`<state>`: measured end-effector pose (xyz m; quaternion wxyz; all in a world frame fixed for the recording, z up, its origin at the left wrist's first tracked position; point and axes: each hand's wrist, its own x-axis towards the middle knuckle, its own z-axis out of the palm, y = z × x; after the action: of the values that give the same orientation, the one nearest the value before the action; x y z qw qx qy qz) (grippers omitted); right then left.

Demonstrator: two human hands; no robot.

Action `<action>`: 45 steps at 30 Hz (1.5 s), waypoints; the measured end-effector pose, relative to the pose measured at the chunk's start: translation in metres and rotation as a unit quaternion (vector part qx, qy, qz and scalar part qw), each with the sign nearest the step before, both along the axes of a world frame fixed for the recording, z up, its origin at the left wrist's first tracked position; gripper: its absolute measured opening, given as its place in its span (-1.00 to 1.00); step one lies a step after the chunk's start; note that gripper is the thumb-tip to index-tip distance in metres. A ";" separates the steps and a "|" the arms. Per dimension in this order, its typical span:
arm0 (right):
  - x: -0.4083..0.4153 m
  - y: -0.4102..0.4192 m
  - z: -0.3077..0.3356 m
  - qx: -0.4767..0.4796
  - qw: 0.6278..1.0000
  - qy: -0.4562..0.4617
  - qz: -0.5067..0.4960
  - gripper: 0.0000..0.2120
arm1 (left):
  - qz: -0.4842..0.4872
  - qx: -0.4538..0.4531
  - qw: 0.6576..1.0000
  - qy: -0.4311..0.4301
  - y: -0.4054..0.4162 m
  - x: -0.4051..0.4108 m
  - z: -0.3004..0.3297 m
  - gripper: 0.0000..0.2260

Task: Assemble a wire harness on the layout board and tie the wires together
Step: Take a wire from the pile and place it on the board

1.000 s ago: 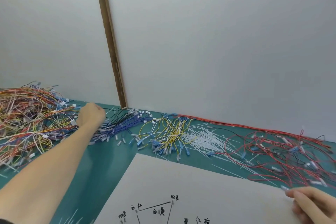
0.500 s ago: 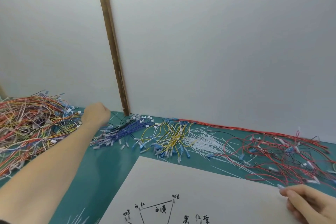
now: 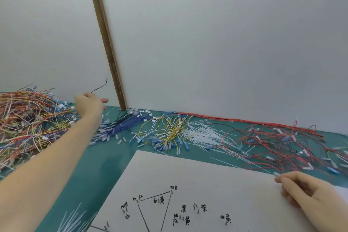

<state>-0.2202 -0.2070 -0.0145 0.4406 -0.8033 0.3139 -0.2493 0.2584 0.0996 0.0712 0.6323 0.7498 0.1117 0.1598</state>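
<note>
Left hand: our left hand (image 3: pixel 90 104) pinches a black wire (image 3: pixel 99 87) lifted above the bench (image 3: pixel 105 158), beside the mixed wire pile (image 3: pixel 28 118).
Right hand: our right hand (image 3: pixel 308 194) rests on the layout board (image 3: pixel 207 181), fingers (image 3: pixel 288 181) loosely curled, holding nothing we can see.

The layout board (image 3: pixel 216 184) runs off the bottom edge; the mixed wire pile (image 3: pixel 24 122) off the left; the right hand (image 3: pixel 308 196) off the lower-right corner.

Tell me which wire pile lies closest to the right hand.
The red wire pile, spread along the table's right side. Its nearest loops reach the right hand on the white layout board; the yellow and blue piles lie farther left.
</note>
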 end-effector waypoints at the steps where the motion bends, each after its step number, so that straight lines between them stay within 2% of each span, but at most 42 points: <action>1: -0.001 0.001 0.002 -0.002 1.000 -0.001 0.004 -0.64 | -0.032 -0.021 0.999 -0.007 -0.007 -0.017 0.002 -0.75; 5: -0.005 0.011 0.017 -0.024 0.999 -0.018 0.024 -0.68 | -0.229 -0.054 0.971 -0.031 -0.032 -0.114 0.003 -0.82; 10: -0.006 0.037 0.043 -0.105 0.991 -0.029 0.084 -0.80 | -0.462 -0.040 0.886 0.017 -0.036 -0.260 -0.014 -0.86; 12: -0.003 0.053 0.049 -0.067 0.985 -0.019 0.156 -0.83 | -0.534 -0.030 0.844 0.046 -0.035 -0.300 -0.019 -0.87; 14: -0.001 0.069 0.053 0.010 0.974 -0.016 0.227 -0.68 | -0.585 -0.003 0.809 0.061 -0.034 -0.326 -0.021 -0.87; 16: 0.002 0.084 0.056 0.106 0.956 -0.050 0.270 -0.63 | -0.617 0.036 0.783 0.072 -0.034 -0.339 -0.022 -0.86; 18: 0.005 0.096 0.060 0.167 0.943 -0.095 0.271 -0.65 | -0.638 0.067 0.762 0.087 -0.033 -0.342 -0.022 -0.87; 20: 0.008 0.107 0.063 0.179 0.948 -0.117 0.236 -0.66 | -0.672 0.100 0.728 0.095 -0.028 -0.338 -0.019 -0.88; 22: 0.012 0.117 0.063 0.204 0.949 -0.140 0.194 -0.66 | -0.702 0.152 0.693 0.065 -0.021 -0.328 -0.013 -0.85; 23: 0.013 0.123 0.063 0.227 0.945 -0.149 0.182 -0.66 | -0.697 0.177 0.694 0.036 -0.019 -0.322 -0.011 -0.83; 24: 0.013 0.129 0.062 0.249 0.940 -0.150 0.178 -0.67 | -0.676 0.192 0.711 0.004 -0.018 -0.314 -0.009 -0.83; 26: 0.015 0.144 0.057 0.267 0.937 -0.129 0.183 -0.69 | -0.630 0.164 0.759 -0.030 -0.018 -0.298 -0.006 -0.83; 27: 0.015 0.151 0.054 0.257 0.942 -0.106 0.187 -0.71 | -0.628 0.140 0.765 -0.027 -0.018 -0.292 -0.006 -0.83; 28: 0.016 0.158 0.050 0.240 0.948 -0.077 0.193 -0.72 | -0.642 0.125 0.756 -0.021 -0.019 -0.288 -0.006 -0.82; 31: 0.017 0.175 0.037 0.220 0.949 -0.003 0.227 -0.70 | -0.708 0.144 0.692 -0.003 -0.026 -0.282 -0.016 -0.83; 33: 0.018 0.183 0.030 0.211 0.950 0.032 0.227 -0.66 | -0.733 0.137 0.666 0.021 -0.032 -0.280 -0.024 -0.82; 36: 0.017 0.190 0.025 0.179 0.961 0.067 0.199 -0.65 | -0.747 0.088 0.656 0.060 -0.034 -0.271 -0.034 -0.80; 38: 0.014 0.193 0.023 0.171 0.967 0.059 0.180 -0.66 | -0.751 0.060 0.654 0.065 -0.031 -0.263 -0.039 -0.86; 39: 0.011 0.194 0.021 0.134 0.975 0.055 0.167 -0.67 | -0.750 0.057 0.656 0.063 -0.029 -0.258 -0.042 -0.90; 42: 0.005 0.205 0.016 -0.005 0.986 0.061 0.154 -0.75 | -0.735 0.117 0.666 0.049 -0.024 -0.247 -0.051 -0.93; 45: 0.005 0.221 0.011 -0.027 0.982 0.092 0.162 -0.82 | -0.740 0.154 0.653 0.046 -0.018 -0.240 -0.055 -0.93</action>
<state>-0.2154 0.0140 -0.0032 0.4223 -0.8748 0.2117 -0.1079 0.0179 0.0817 0.0158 0.4103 0.6775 -0.4769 -0.3809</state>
